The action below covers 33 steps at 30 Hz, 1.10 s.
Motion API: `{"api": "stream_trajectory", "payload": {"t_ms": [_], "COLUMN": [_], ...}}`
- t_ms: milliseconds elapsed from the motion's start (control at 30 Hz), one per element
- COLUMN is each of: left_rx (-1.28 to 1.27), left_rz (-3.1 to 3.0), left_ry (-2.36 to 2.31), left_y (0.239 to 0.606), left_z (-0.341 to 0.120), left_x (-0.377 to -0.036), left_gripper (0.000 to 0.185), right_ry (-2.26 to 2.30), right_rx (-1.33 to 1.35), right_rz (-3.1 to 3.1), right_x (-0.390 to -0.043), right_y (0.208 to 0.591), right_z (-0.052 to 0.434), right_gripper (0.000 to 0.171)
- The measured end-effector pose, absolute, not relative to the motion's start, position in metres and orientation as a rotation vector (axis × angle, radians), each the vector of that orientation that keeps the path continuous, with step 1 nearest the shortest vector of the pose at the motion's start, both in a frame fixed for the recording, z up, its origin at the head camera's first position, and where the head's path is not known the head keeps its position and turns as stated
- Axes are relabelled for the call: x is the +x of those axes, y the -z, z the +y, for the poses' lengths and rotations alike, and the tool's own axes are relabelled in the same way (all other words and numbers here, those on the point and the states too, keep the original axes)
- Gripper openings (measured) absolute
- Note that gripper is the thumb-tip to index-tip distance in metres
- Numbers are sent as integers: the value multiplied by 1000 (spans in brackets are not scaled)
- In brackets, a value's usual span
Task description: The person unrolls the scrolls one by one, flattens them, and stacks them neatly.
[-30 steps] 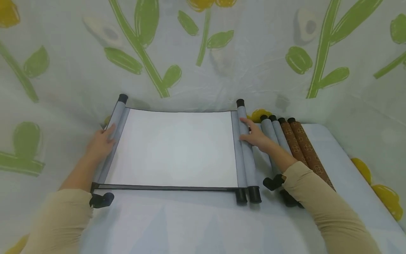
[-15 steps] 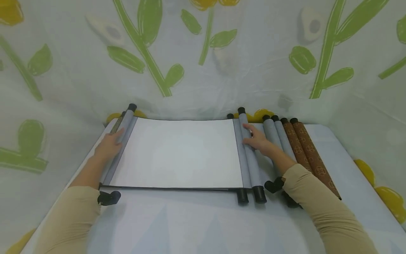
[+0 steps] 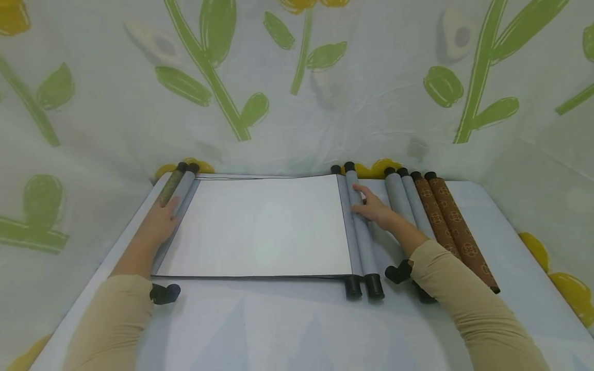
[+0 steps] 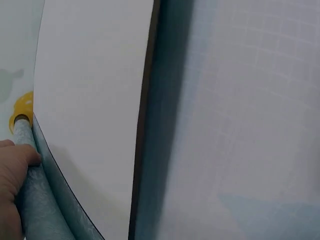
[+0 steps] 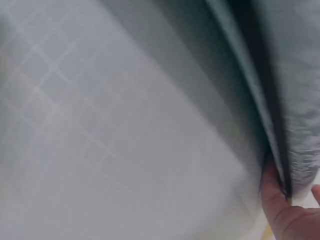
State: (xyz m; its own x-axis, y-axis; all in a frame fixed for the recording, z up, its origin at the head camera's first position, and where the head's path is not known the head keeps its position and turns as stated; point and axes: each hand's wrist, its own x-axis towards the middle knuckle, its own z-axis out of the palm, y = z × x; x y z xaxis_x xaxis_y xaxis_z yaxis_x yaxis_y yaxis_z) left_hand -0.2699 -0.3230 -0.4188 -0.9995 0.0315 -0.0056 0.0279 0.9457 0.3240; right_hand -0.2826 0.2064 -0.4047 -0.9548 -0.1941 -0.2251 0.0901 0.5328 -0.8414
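A scroll with a blank white sheet [image 3: 260, 226] and grey-blue borders lies partly unrolled across the table, a roll at each side. My left hand [image 3: 159, 221] grips its left roll [image 3: 184, 186]; in the left wrist view the thumb of that hand [image 4: 15, 172] lies over the roll [image 4: 40, 200]. Close along that roll's outer side is a green patterned roll [image 3: 171, 184]. The right hand [image 3: 373, 207] holds the right roll [image 3: 364, 242] between thumb and fingers. In the right wrist view, a finger [image 5: 272, 192] reaches under the roll's edge. Another black-capped roll [image 3: 353, 287] shows beneath the right border.
Right of the scroll lie two grey rolls [image 3: 397, 193] and two brown patterned rolls [image 3: 457, 226] side by side. The pale table [image 3: 278, 324] extends in front. A white cloth with green leaves and yellow flowers [image 3: 385, 103] hangs behind.
Both hands have lowered the scroll toward the table, its far edge sinking in view. The green patterned roll and the lower roll's far cap have come into sight. Both hands keep their hold.
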Motion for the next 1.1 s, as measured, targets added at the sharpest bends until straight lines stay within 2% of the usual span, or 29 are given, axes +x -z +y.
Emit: {"api": "stream_trajectory", "payload": {"t_ms": [433, 567, 800, 1100], "left_rx": [-4, -113, -283, -285], "left_rz": [3235, 3233, 3180, 3155], "left_ry": [-476, -592, -745, -868], "left_y": [424, 424, 425, 422], "left_z": [-321, -320, -323, -324], "left_x": [-256, -256, -258, -254], "left_gripper": [47, 47, 54, 66], "right_ry": [1339, 1337, 1216, 1055], "right_rx": [79, 95, -19, -246], "right_rz": [2501, 2492, 2564, 2676], "right_x": [-278, -276, -266, -237], "right_y": [410, 413, 402, 376], "right_z": [210, 218, 235, 250], "right_gripper": [71, 71, 72, 71]}}
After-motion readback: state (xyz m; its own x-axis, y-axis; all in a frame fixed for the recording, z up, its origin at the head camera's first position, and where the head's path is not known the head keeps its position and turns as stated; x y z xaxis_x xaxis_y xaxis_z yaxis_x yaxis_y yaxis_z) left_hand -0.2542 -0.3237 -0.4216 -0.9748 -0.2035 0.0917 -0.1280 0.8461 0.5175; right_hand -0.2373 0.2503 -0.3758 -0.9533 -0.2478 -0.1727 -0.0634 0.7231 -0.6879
